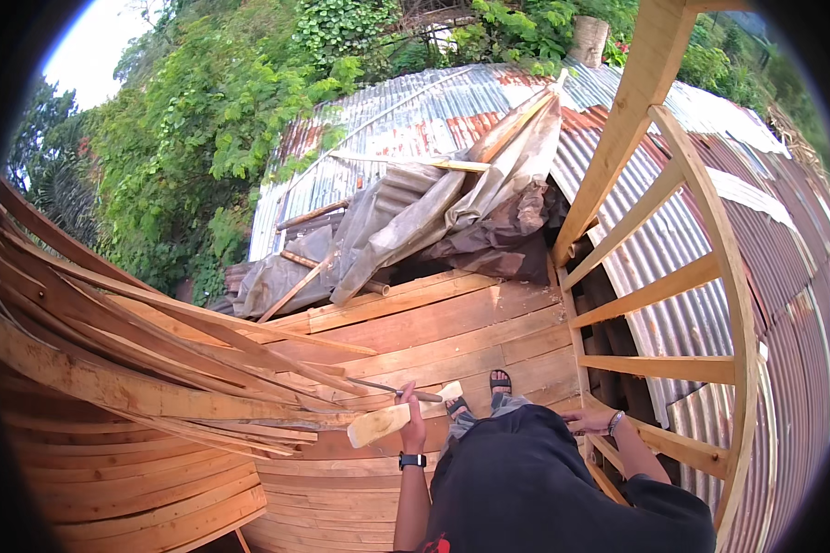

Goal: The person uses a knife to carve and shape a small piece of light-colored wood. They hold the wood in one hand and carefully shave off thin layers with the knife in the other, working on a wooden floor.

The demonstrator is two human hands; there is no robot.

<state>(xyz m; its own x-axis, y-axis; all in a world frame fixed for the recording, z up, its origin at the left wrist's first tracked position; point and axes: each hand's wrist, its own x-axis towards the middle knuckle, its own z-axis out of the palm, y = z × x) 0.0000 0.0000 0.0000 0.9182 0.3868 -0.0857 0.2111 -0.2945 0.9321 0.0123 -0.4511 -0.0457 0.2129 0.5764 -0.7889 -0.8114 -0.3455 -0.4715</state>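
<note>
Below the middle of the view, my left hand [414,427], with a dark watch at the wrist, is closed around a pale piece of wood [378,426]. A thin tool with a brown handle [427,396] crosses at the same fingers; its kind is unclear, and I cannot tell whether the hand holds it too. On the right, my right hand [587,422], a bracelet on its wrist, is closed on the timber of a wooden railing [694,370]. My sandalled feet [500,380] stand on the plank floor [424,324] between the two hands.
Long loose boards [157,387] are stacked at the left, their ends reaching near my left hand. Ahead, a crumpled grey tarpaulin [415,221] lies with sticks at the floor's edge. Beyond it and the railing spreads a rusty corrugated metal roof [406,120], with green trees [194,138] behind.
</note>
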